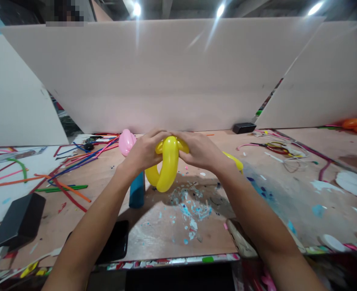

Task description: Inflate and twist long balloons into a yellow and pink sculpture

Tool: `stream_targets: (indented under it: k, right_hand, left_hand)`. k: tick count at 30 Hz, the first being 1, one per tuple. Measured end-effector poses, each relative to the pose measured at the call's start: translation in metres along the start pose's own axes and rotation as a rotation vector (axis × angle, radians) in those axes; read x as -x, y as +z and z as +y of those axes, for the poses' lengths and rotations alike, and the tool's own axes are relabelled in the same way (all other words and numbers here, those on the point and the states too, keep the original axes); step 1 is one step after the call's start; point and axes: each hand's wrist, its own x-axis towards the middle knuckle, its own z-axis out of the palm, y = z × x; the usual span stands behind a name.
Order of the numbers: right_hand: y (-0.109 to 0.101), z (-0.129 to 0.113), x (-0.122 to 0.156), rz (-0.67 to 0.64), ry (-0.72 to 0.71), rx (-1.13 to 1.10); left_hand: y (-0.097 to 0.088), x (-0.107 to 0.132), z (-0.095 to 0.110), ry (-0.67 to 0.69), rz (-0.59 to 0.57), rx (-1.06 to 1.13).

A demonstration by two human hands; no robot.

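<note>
A yellow modelling balloon (169,165), bent into a loop, is held up above the middle of the table. My left hand (148,149) wraps round its upper left part, and my right hand (198,149) closes on the upper right part. Both hands meet at the top, hiding some of the balloon. Another yellow stretch (234,162) shows beyond my right wrist; whether it is the same balloon I cannot tell. Close to my left hand are a pink balloon (126,142) and a blue cylinder (136,190) standing below.
Uninflated balloons (75,161) lie scattered on the left, near a black box with a cable (19,221). A phone (114,242) lies under my left forearm. Scissors (275,148) and a small black box (244,128) are at right. White panels (166,76) stand along the back.
</note>
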Motion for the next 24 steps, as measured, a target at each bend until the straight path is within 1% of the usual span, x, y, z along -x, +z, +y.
stream_targets:
  k: [1, 3, 6, 11, 14, 19, 22, 24]
  right_hand:
    - [0.0, 0.001, 0.0, -0.004, -0.001, -0.012]
    - [-0.001, 0.002, 0.001, -0.019, 0.013, -0.014]
    - [-0.002, 0.001, 0.002, -0.034, 0.051, 0.04]
    - [0.001, -0.007, 0.001, -0.013, 0.026, 0.094]
    - [0.004, -0.011, -0.002, -0.003, 0.016, 0.126]
    - [0.003, -0.01, -0.003, -0.013, 0.059, 0.149]
    - [0.003, -0.008, -0.004, -0.01, 0.034, 0.128]
    - [0.004, -0.007, -0.004, 0.018, 0.01, 0.097]
  left_hand:
    - [0.0, 0.0, 0.0, 0.015, -0.01, 0.004]
    - [0.0, 0.0, 0.001, 0.032, -0.075, 0.02]
    - [-0.003, 0.0, 0.002, 0.014, -0.152, 0.029]
    - [-0.01, 0.001, 0.002, -0.053, -0.173, 0.008]
    - [-0.013, 0.001, 0.001, -0.061, -0.193, 0.08]
    - [-0.015, 0.003, -0.001, -0.101, -0.22, 0.14]
    - [-0.018, 0.003, -0.003, -0.123, -0.257, 0.194]
    - [-0.02, 0.003, -0.004, -0.117, -0.227, 0.23]
